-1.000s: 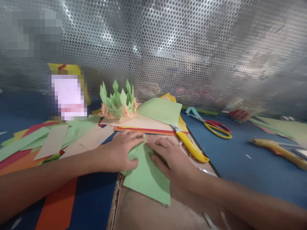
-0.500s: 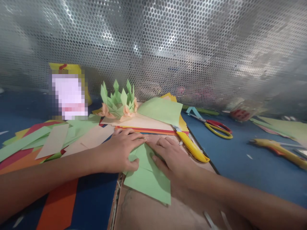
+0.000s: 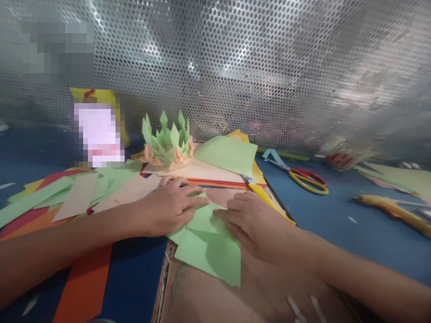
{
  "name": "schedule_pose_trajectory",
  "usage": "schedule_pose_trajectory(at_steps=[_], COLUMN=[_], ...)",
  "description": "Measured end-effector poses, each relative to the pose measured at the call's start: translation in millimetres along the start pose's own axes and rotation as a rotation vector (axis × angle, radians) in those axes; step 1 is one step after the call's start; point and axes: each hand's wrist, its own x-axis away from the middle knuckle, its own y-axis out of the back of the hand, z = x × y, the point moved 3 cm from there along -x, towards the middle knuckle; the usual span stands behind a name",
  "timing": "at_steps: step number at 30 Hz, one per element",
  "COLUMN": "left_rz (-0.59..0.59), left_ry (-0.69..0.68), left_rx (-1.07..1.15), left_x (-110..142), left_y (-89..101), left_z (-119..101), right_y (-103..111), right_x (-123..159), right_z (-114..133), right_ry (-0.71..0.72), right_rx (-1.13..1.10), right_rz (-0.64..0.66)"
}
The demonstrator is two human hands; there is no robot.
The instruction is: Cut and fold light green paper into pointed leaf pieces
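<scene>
A perforated metal wall point(image 3: 215, 67) stands behind a blue table point(image 3: 330, 229), on which lies a brown board point(image 3: 205, 296). The green paper point(image 3: 208, 255) is on the board, between the hands, its left corner reaching the board's left edge. The left hand point(image 3: 178, 206) rests there with fingers spread; the right hand point(image 3: 256, 224) touches the paper's right side with fingers bent, whether pinching one cannot tell. The board runs on toward the wearer, with white scraps point(image 3: 296, 309) near the right forearm. Sheets point(image 3: 225, 154) and a paper crown point(image 3: 166, 146) bound the far side; a yellow cutter point(image 3: 269, 202) lies along the right edge, scissors point(image 3: 308, 179) beyond. Loose strips point(image 3: 76, 195) crowd the left forearm.
</scene>
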Motion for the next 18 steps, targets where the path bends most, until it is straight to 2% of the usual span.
schedule_pose_trajectory(at_steps=[4,10,13,18], left_rz=[-0.026,-0.033,-0.019,0.0], left_ry=[-0.023,-0.019,-0.025,-0.028], left_rx=[-0.03,-0.051,-0.046,-0.052], left_x=[-1.6,-4.3,-3.8,-2.6], left_y=[-3.7,-5.1,-4.4,-2.1], left_z=[0.7,1.0,1.9,2.4], right_y=[9.4,18.4,19.0,18.2], right_x=[5.3,13.3,14.5,16.0], right_z=[6.9,19.8,22.0,22.0], right_ry=[0.011,0.121,0.13,0.156], right_rx=[0.059,0.148,0.177,0.183], right_rz=[0.163,0.303,0.321,0.279])
